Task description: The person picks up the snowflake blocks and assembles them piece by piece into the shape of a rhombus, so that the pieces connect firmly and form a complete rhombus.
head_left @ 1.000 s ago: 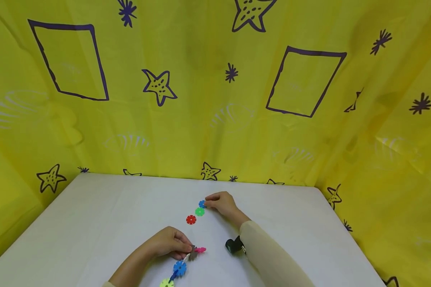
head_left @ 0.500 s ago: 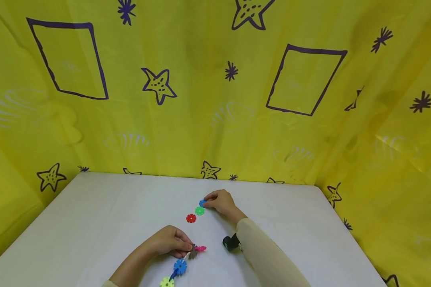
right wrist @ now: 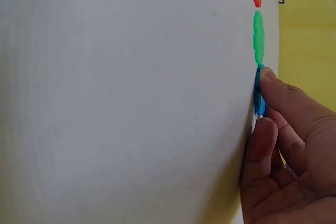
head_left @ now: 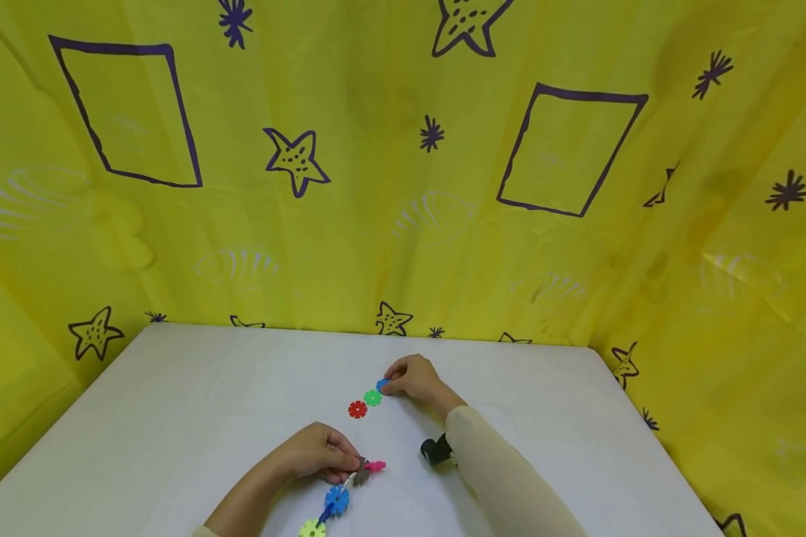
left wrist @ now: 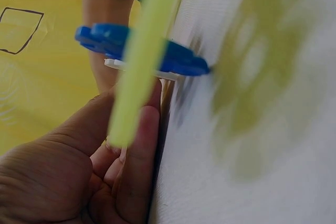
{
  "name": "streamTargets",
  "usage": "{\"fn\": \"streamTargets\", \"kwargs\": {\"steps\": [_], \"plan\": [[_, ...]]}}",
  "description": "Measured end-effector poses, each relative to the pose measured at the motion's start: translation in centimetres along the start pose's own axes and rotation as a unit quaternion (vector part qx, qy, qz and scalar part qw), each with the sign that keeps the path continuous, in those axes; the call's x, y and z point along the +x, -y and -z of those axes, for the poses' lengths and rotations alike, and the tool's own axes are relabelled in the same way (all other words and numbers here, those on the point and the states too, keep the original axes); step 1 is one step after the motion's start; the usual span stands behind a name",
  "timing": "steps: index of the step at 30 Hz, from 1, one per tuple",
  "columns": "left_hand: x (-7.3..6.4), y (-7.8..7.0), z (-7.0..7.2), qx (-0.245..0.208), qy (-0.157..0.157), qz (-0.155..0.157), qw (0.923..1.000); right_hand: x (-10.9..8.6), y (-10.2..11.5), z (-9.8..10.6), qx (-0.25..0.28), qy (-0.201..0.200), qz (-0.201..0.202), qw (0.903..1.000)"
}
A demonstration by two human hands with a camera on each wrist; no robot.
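My left hand (head_left: 319, 453) pinches a grey-brown notched snowflake disc (head_left: 360, 472) in a chain of linked discs. A pink disc (head_left: 376, 466) sticks out at the chain's right end. Toward me follow a white disc (head_left: 350, 481), a blue disc (head_left: 336, 500) and a pale yellow disc (head_left: 313, 529). In the left wrist view, a yellow disc (left wrist: 134, 66) blurs across the foreground. My right hand (head_left: 416, 378) holds a loose blue disc (right wrist: 258, 93) at the table surface between thumb and fingers, partly covering it. A green disc (head_left: 372, 397) lies right beside it.
A red disc (head_left: 357, 409) lies flat just left of the green one. The white table (head_left: 195, 418) meets a yellow patterned curtain (head_left: 349, 246) at its back and sides. A dark wrist camera (head_left: 433, 450) sits by the right sleeve (head_left: 493, 462).
The right hand has shifted the loose blue disc slightly right and toward me, beside the green disc. My left hand keeps its hold on the chain, nearly unmoved.
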State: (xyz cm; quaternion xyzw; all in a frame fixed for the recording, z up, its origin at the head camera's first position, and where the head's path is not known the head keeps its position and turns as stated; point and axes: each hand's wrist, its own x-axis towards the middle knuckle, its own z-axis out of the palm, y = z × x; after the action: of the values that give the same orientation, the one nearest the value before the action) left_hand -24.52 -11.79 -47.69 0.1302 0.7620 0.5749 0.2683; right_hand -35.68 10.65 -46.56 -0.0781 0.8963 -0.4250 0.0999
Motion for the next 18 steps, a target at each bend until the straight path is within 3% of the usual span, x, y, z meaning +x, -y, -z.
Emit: {"fn": "streamTargets", "kwargs": {"steps": [7,18], "plan": [[0.0,0.1,0.0,-0.002,0.001,-0.002,1.0000,-0.5,-0.1,0.4,-0.010,0.011,0.012,0.9998],[0.0,0.1,0.0,0.003,-0.001,-0.005,1.0000,-3.2,-1.7,1.2,0.047,0.028,0.024,0.9982]]}}
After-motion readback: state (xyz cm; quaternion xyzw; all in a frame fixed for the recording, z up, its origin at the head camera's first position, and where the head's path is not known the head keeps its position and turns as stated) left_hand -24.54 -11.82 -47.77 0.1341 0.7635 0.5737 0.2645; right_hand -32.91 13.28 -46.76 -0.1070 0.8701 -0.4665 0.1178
